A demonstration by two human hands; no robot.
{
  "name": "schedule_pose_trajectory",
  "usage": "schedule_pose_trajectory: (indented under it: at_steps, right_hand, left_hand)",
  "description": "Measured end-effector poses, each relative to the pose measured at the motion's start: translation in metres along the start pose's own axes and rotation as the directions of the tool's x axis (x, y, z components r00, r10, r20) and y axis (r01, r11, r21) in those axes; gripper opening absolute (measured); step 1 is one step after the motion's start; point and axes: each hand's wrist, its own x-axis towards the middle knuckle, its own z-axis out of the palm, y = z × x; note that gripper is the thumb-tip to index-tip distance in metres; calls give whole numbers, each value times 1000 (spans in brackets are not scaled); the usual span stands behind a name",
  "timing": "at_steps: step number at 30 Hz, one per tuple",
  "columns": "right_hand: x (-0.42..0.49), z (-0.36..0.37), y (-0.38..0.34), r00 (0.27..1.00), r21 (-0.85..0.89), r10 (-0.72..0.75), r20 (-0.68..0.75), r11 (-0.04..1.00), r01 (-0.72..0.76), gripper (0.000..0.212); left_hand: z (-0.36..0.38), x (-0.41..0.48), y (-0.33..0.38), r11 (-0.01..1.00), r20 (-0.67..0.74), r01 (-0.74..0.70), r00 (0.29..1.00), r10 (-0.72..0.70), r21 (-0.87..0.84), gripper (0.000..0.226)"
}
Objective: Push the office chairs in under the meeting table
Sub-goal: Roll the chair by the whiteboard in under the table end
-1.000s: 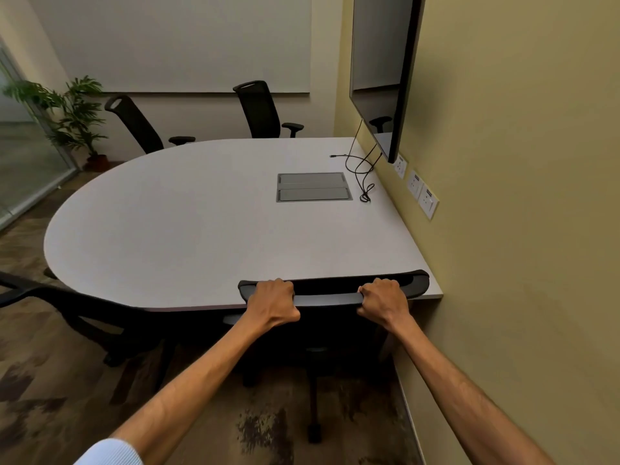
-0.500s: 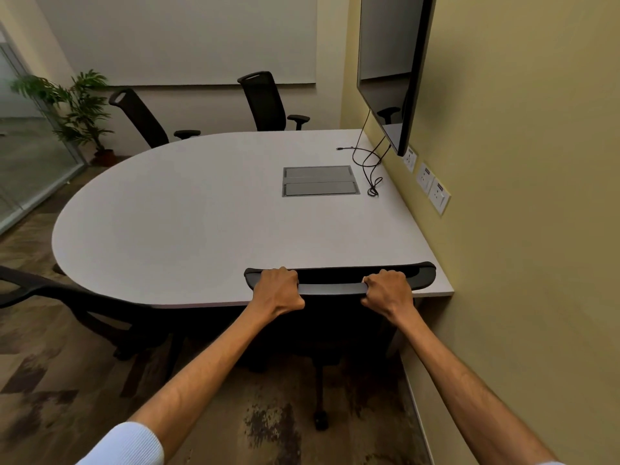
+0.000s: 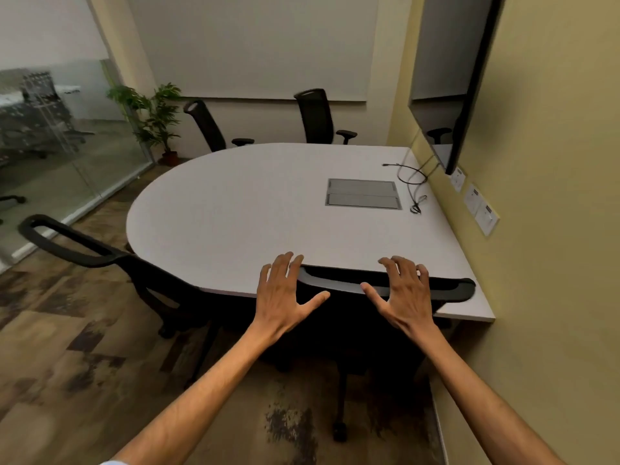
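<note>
A white meeting table [image 3: 241, 216] with a rounded left end fills the middle of the view. A black office chair [image 3: 449, 288] is tucked against its near edge, the top of its backrest level with the tabletop. My left hand [image 3: 283, 293] hovers over the backrest's left end with fingers spread, holding nothing. My right hand [image 3: 404, 295] is spread over the backrest's middle, also empty. A second black chair [image 3: 84, 245] stands at the table's near left, tilted away from it. Two more black chairs [image 3: 315, 115] [image 3: 206, 124] stand at the far side.
A yellow wall with sockets [image 3: 479, 213] runs close on the right, carrying a dark screen [image 3: 456, 82]. A black cable [image 3: 414, 182] and a metal cable hatch [image 3: 362, 198] are on the tabletop. A potted plant [image 3: 157, 115] and glass partition [image 3: 50, 156] stand at the left.
Both hands have let go of the near chair's backrest and opened their fingers. My view has turned left and risen, showing more of the glass partition and the left chair.
</note>
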Motion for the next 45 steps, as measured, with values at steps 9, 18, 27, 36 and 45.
schedule_pose_trajectory:
  at_steps: [9,18,27,36,45]
  right_hand:
    - [46,32,-146,996,118,-83,8,990,82,64]
    - [118,86,-320,962,190,-271,-12,944,268,63]
    - [189,139,-522,907,306,-420,-22,861,406,61]
    - [250,197,-676,840,424,-541,-25,755,499,69]
    - [331,261,-802,788,495,-611,-74,664,561,76]
  left_hand:
    - [-93,-45,-96,958,-130,266,959,-252,105,89]
    - [-187,-91,-250,822,-283,536,832,-477,193,93]
    - [-278,-124,-406,703,-414,679,714,-565,213,93]
    - [-338,-132,-534,576,-497,769,628,-599,277,97]
    - [-366,-99,-645,448,-544,825,564,-621,345,99]
